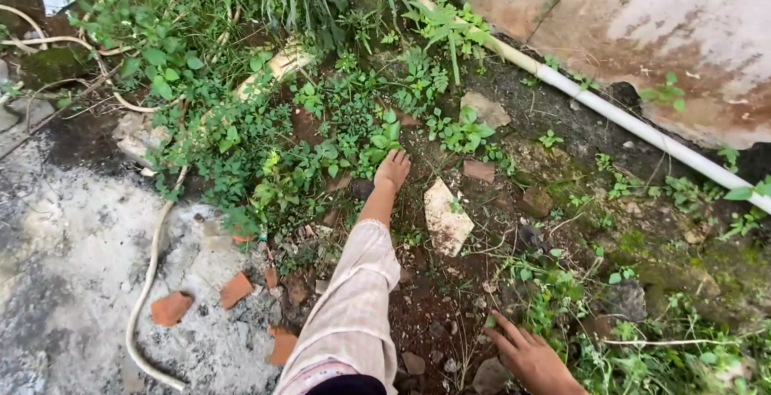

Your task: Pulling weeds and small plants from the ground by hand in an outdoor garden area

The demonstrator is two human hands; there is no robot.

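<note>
Head view, garden ground beside a stained wall.

Near edge, right: right hand [532, 356], fingers spread wide, palm down on bare soil, holding nothing; dry twigs and small weeds [554, 291] just beside it.

Near edge, centre: left arm in a pale striped sleeve [353, 307], reaching away from the camera.

Near left: broken brick pieces [171, 307], orange, scattered on grey concrete [64, 250]; a pale hose [148, 274] curves along the concrete's edge.

Middle ground: a flat pale stone [446, 217] lies on the soil just right of the left forearm.

Beyond it: left hand [393, 169], fingers curled down into the low green weed patch [321, 150] at the patch's right edge; whether it grips stems cannot be told, the leaves hide the fingertips. Judged: the weeds are light, soft and limp, leaves tear easily, roots likely held firm in packed damp soil. Best taken low, at the stem base close to the ground.

Far right: white pipe [610, 114] runs diagonally along the foot of the wall [658, 26].

Far left corner: vines and taller leaves.
</note>
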